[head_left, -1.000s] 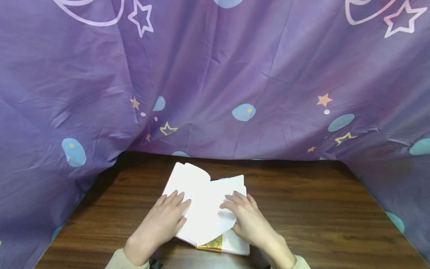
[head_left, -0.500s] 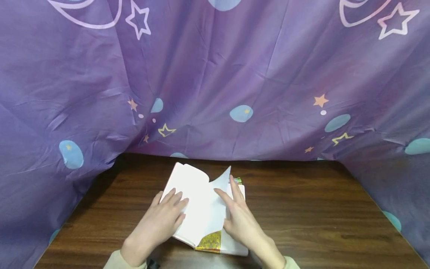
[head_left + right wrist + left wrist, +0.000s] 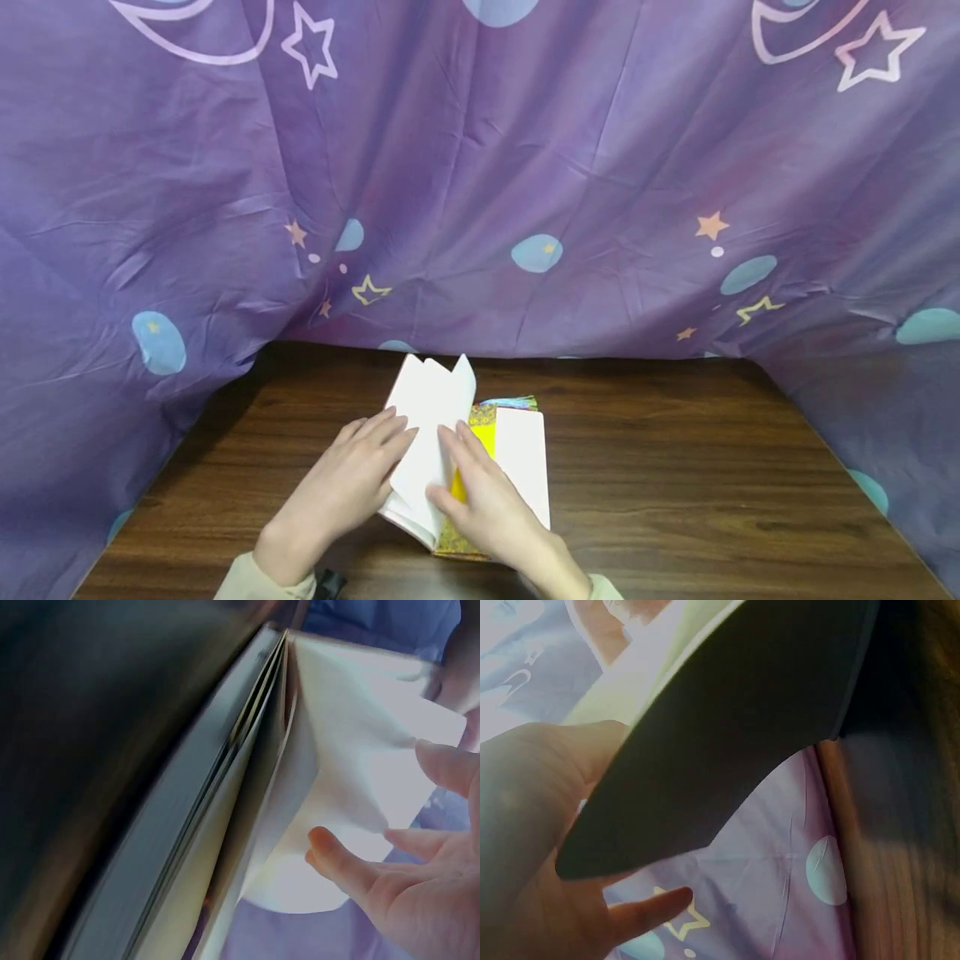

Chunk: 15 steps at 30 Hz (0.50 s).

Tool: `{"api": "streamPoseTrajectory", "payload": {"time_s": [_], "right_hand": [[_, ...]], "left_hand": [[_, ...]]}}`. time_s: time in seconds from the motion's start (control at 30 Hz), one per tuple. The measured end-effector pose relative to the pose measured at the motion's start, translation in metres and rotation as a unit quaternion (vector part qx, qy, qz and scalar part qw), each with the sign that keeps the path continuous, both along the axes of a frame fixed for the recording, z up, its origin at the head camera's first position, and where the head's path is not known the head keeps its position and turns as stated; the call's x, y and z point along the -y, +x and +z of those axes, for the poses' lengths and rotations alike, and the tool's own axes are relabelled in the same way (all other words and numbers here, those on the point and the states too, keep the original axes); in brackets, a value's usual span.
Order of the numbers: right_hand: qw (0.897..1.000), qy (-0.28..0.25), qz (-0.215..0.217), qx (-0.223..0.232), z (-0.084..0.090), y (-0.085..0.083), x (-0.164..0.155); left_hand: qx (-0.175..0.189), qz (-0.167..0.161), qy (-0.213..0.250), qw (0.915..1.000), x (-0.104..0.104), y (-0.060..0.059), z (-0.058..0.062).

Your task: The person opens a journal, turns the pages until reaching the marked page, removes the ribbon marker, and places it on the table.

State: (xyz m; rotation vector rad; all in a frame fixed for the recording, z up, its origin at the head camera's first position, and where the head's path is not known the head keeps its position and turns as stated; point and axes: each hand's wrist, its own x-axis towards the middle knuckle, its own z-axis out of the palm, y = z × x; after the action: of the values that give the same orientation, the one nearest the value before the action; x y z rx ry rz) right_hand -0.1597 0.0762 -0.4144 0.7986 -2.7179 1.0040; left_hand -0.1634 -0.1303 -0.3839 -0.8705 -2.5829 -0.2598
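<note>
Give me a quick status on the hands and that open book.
Left hand flat on left pages. Right hand touching a raised white page. White-paged book open on brown wooden table. Nothing in the way.

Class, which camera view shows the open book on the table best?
The head view: the whole book lies open on the table under both hands. The right wrist view shows only its page edges up close; the left wrist view shows just a dark blurred shape.
</note>
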Motion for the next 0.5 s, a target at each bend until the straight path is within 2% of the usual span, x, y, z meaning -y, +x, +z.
{"api": "streamPoseTrajectory", "payload": {"time_s": [0.3, 0.5], "right_hand": [[0.999, 0.024, 0.017, 0.030, -0.0008, 0.0072, 0.0111], [0.998, 0.042, 0.033, 0.036, -0.0029, 0.0084, 0.0117]], "left_hand": [[-0.069, -0.026, 0.027, 0.9969, -0.0011, -0.0021, 0.0036], [-0.080, -0.044, 0.023, 0.9956, -0.0065, -0.0002, 0.0039]]}}
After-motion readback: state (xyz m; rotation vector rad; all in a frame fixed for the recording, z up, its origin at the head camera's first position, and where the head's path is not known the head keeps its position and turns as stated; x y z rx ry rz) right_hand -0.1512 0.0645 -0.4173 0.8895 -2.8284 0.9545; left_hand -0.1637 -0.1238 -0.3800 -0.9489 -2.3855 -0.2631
